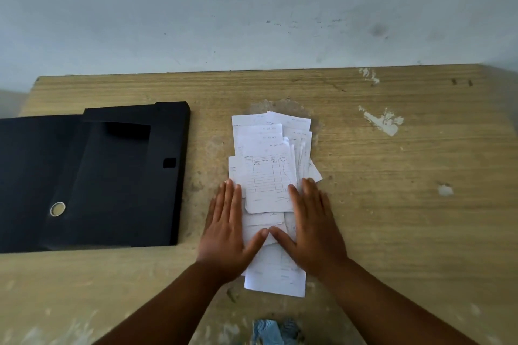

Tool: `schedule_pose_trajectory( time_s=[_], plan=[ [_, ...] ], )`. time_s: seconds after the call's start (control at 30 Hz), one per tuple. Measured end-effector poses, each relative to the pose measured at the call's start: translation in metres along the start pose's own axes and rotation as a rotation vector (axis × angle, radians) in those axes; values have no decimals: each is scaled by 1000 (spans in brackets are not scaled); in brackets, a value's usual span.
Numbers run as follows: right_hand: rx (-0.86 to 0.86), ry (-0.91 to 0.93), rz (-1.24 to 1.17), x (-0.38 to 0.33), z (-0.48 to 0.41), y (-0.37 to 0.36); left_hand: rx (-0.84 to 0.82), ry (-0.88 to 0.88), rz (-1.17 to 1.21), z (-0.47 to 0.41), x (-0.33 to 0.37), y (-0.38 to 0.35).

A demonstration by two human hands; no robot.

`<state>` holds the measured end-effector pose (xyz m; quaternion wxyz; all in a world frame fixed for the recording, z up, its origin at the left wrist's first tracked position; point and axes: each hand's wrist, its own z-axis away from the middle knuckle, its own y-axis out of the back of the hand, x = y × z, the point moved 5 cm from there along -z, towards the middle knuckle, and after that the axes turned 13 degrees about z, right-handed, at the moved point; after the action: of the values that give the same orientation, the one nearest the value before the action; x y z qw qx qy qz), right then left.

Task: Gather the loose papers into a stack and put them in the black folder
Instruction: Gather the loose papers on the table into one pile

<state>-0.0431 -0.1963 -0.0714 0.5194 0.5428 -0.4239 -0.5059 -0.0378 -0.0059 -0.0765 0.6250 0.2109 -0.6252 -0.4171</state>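
Several loose white papers (270, 165) lie overlapped in a rough pile at the middle of the wooden table (392, 176). Some carry printed tables and handwriting. My left hand (225, 230) lies flat along the pile's left side, fingers straight and pointing away from me. My right hand (314, 228) lies flat along the right side, partly on the sheets. The two thumbs nearly meet over the lower papers. Neither hand grips anything. The black folder (92, 176) lies open on the left of the table, apart from the pile, with nothing visible inside.
The table stands against a pale, marked wall (252, 8). White paint chips (384, 122) mark the wood at the right. A blue crumpled cloth (276, 332) shows at the bottom edge. A small round ring (57, 209) sits in the folder's left flap.
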Motion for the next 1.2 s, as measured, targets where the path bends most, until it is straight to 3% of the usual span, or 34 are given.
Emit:
schedule_pose_trajectory(
  time_s=[0.2, 0.4, 0.57, 0.77, 1.0, 1.2],
  plan=[
    [23, -58, 8, -4, -29, 1, -172, -163, -135, 1, 5, 6],
    [64, -105, -66, 12, -60, 17, -147, -111, -89, -3, -2, 10],
    [53, 8, -59, 11, -114, 29, -134, -130, -84, -3, 1, 11],
    [-129, 56, 66, 10, -147, 7, -99, -101, -55, -7, -1, 11],
    [-44, 41, 67, -4, -102, 7, -69, -147, -44, -5, 1, 13],
    [190, -85, -42, 7, -113, 37, -105, -185, -81, -5, 3, 13]
  ],
)
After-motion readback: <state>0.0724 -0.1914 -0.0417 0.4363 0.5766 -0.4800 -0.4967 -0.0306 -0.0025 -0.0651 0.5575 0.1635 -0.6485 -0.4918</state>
